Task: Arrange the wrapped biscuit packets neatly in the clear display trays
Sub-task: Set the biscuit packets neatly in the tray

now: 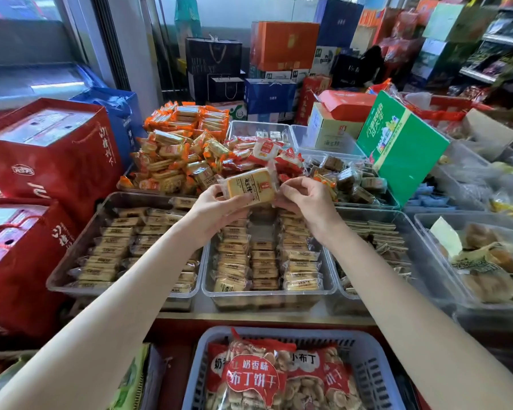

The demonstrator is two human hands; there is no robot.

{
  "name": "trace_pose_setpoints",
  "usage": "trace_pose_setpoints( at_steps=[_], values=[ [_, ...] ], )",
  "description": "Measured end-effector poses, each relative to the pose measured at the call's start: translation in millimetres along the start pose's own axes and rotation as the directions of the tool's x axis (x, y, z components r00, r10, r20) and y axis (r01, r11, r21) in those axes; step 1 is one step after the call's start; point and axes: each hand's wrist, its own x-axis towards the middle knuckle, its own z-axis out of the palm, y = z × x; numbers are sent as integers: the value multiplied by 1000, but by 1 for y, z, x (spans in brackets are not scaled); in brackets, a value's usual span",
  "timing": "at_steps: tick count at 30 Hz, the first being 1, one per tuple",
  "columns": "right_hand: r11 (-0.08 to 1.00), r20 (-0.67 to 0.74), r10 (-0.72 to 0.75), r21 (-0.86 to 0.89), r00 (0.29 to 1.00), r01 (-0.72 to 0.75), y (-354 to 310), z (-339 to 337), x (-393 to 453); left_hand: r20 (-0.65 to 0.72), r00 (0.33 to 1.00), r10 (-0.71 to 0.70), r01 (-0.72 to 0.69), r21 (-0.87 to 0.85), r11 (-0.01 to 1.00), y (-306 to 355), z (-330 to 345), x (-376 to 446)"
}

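You see a biscuit packet in glossy clear film; below it, smooth transparent plastic trays; left of those, a red gift bag of matt paper.

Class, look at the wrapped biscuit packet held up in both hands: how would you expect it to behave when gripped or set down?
The biscuit packet probably stays stiff: it keeps a flat block shape between the left hand and right hand. Its glossy clear wrapper may be slippery. Being flat-sided, it should lie still rather than roll, like the packets in the middle tray.
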Motion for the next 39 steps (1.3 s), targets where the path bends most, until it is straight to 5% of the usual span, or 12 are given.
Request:
trace_pose_setpoints(
  at_steps=[5,10,13,16,18,20,22,26,35,39],
  values=[
    [998,114,63,-38,991,-59,-13,-7,0,1,1000,-19,19,-33,999,1,-4,2],
    [841,-37,324,468,945,-270,-10,-22,13,-41,999,-1,0,-30,1000,3,-17,8],
    [922,-24,253,309,967,-234,-8,-36,13,-119,993,4,-3,10,1000,2,-32,11],
    [989,203,145,-36,968,-141,-15,-26,10,-154,987,46,4,310,951,1,-25,11],
    [924,348,100,-379,932,42,-17,-13,14,-98,990,101,-39,497,867,2,-11,11],
    [826,441,93,-534,893,178,-18,-1,19,11,989,146,-123,607,785,5,2,10],
    [835,451,93,-521,888,178,-17,0,22,82,984,159,-175,625,761,8,5,9],
    [935,386,59,-344,921,84,-6,-17,22,34,989,142,-146,250,957,10,-3,4],
    [988,357,9,-149,934,48,11,-25,19,-11,909,417,-283,718,636,14,7,12],
    [985,349,-21,-151,937,78,11,-22,17,-206,934,293,-196,392,899,15,8,13]
  ],
)
